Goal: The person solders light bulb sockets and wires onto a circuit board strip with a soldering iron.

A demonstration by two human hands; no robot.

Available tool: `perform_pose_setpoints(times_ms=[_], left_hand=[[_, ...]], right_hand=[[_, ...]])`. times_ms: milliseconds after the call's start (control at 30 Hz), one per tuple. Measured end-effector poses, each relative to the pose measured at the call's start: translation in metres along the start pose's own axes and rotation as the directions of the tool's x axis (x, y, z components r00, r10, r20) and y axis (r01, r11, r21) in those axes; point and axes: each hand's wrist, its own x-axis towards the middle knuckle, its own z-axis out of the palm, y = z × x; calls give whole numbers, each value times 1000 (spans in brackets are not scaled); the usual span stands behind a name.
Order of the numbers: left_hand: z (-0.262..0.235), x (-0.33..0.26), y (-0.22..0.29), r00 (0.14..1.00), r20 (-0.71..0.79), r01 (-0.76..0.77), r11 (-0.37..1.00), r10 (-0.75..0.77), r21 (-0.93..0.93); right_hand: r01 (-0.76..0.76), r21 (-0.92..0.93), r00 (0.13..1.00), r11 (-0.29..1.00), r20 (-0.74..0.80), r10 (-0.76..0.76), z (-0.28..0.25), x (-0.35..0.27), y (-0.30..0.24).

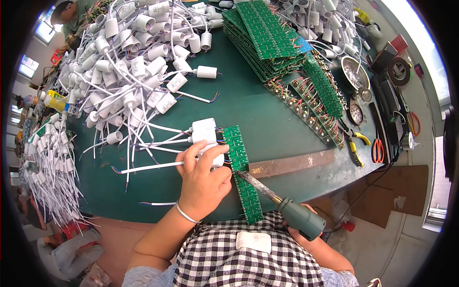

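A narrow green circuit board strip (250, 201) lies near the table's front edge. My left hand (201, 184) is closed on a white lamp socket (216, 154), its wired end at the strip's left edge. Two more white lamp sockets (204, 125) sit just beyond, with their thin wires at the strip. My right hand (313, 243) grips a soldering iron (302, 219) by its green handle, which partly hides the fingers. The iron's tip is at the strip, close to my left fingertips. A flat brown metal bar (291, 163) lies right of the strip.
White wired sockets (138, 67) form a large heap at the left. Green circuit boards (267, 33) are stacked at the back. Along the right lie yellow-handled pliers (355, 150), orange-handled scissors (377, 152) and a metal dish (355, 71). Another person (76, 19) is at the far left.
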Motion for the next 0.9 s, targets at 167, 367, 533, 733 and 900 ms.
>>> perform_pose_setpoints(times_ms=[167,367,533,733,900], left_hand=[[-4,4,0,999,45,-17,1000,18,-10],[-8,10,-1,992,115,-48,998,51,-26],[-9,12,-3,988,134,-77,996,81,-32],[-11,13,-3,985,153,-78,997,82,-29],[-10,13,-4,985,154,-78,996,82,-32]], right_hand=[[49,-50,999,998,7,-48,0,4,-2],[-23,-46,999,999,21,24,0,3,-5],[-25,-174,998,984,55,35,-4,4,-8],[-124,356,981,926,-97,169,-2,-5,1],[-76,380,982,922,-133,136,2,-6,5]])
